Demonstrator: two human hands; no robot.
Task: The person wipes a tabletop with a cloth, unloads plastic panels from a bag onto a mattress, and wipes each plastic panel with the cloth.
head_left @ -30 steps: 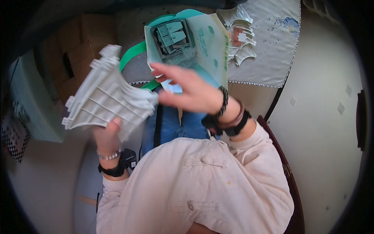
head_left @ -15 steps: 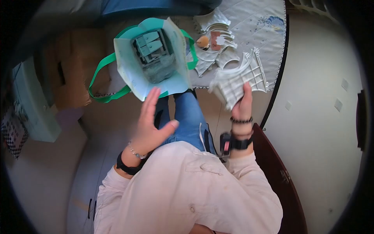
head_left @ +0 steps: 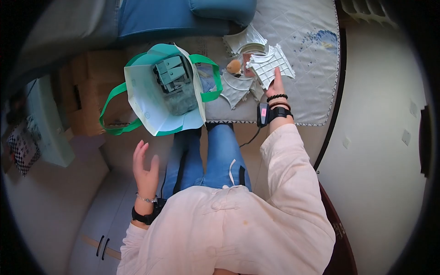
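My right hand (head_left: 275,85) grips a white plastic panel (head_left: 273,65) with a ribbed grid and a curved edge, held over the bed. Below and beside it lie similar white curved panels (head_left: 237,87), partly covered. My left hand (head_left: 145,167) is raised with fingers apart and holds nothing, just below the green-handled bag (head_left: 142,91). That bag stands open at the bed's edge. Inside it are grey-green box-like pieces (head_left: 172,73) and a clear plastic-wrapped bundle (head_left: 182,98).
A round tan item (head_left: 233,67) lies among the panels on the quilted bed cover (head_left: 311,91). Blue cushions (head_left: 160,18) are at the back. A cardboard box (head_left: 89,96) stands left of the bag. A white cabinet with dark handles (head_left: 98,229) is at lower left.
My right hand has carried the white panel forward, over the other panels. My left hand has drawn back, down and left, away from the bag. The head view has shifted slightly.
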